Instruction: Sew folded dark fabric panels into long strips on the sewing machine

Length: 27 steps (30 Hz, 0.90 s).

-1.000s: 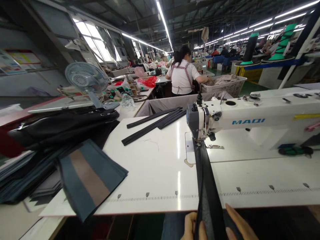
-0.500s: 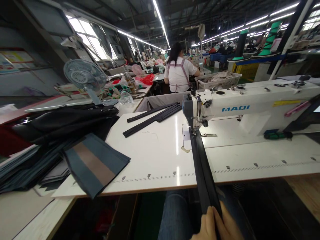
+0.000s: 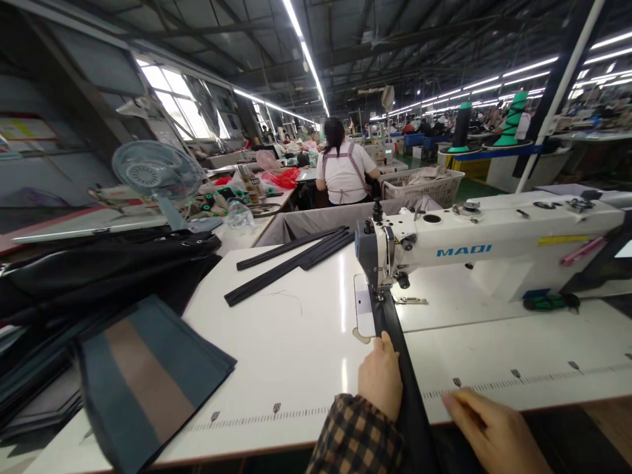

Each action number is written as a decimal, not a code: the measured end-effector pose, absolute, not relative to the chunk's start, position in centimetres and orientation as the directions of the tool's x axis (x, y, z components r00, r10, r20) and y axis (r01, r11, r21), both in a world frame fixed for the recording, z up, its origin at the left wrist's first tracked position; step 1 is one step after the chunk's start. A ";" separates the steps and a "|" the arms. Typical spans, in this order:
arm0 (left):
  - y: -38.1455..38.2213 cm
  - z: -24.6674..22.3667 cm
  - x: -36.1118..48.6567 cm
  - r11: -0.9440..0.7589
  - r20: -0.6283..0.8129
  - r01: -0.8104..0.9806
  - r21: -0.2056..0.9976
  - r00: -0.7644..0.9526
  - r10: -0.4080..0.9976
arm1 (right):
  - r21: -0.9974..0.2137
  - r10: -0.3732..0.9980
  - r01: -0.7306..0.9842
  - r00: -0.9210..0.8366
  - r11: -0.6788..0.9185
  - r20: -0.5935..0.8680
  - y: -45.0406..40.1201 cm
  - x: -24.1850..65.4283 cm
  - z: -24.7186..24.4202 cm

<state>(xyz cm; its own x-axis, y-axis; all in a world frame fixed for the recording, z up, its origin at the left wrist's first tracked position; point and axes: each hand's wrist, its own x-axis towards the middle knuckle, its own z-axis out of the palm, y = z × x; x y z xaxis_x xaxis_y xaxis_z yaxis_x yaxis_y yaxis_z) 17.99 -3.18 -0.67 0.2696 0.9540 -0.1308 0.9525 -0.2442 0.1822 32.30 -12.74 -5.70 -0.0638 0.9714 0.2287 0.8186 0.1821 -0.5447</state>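
Note:
A long black strip (image 3: 409, 388) runs from under the needle area of the white sewing machine (image 3: 444, 245) down over the table's front edge. My left hand (image 3: 382, 376), in a checked sleeve, lies on the strip just in front of the presser foot, fingers closed on its left side. To the right of the strip, my right hand (image 3: 494, 424) is at the table edge, blurred, its fingers curled; whether anything is between them cannot be made out. Several black strips (image 3: 291, 260) lie left of the machine head.
Blue-grey panels with a brown stripe (image 3: 148, 375) overhang the table's front left. Behind them are a black pile (image 3: 99, 270) and a fan (image 3: 153, 168). A person (image 3: 344, 168) sits ahead, beside a white basket (image 3: 424, 184). Thread cones (image 3: 513, 118) stand at right.
Both hands were together on the strip below the table edge. My left hand has moved up close to the presser foot; my right hand has come off the strip to the right. The view has shifted.

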 end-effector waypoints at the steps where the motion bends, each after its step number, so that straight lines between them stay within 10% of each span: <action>1: -3.2 -0.8 17.9 -0.247 -0.134 0.954 0.172 0.271 0.953 | -0.487 0.951 0.847 -0.065 0.212 0.301 -11.0 32.8 -5.3; 8: -2.9 -1.5 17.4 -0.270 -0.135 0.947 0.176 0.295 0.946 | -0.090 0.882 0.907 -0.370 0.411 0.292 -4.6 31.2 -6.2; 19: -2.7 -1.9 17.2 -0.222 -0.127 0.892 0.393 0.292 0.948 | -0.235 0.829 0.795 -0.535 0.559 0.162 -3.6 31.8 -3.6; 27: -2.4 -0.8 17.5 -0.258 -0.237 0.918 0.301 0.334 0.912 | -0.254 0.814 0.774 -0.546 0.581 0.197 -4.0 31.7 -4.3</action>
<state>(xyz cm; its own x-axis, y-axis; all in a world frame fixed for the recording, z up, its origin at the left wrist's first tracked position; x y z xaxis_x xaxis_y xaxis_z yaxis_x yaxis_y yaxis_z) 17.45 -2.39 -0.81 0.3342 0.9123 -0.2367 0.9179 -0.2581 0.3013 31.71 -3.96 -4.32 -0.5462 0.8141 0.1971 0.7738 0.5805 -0.2536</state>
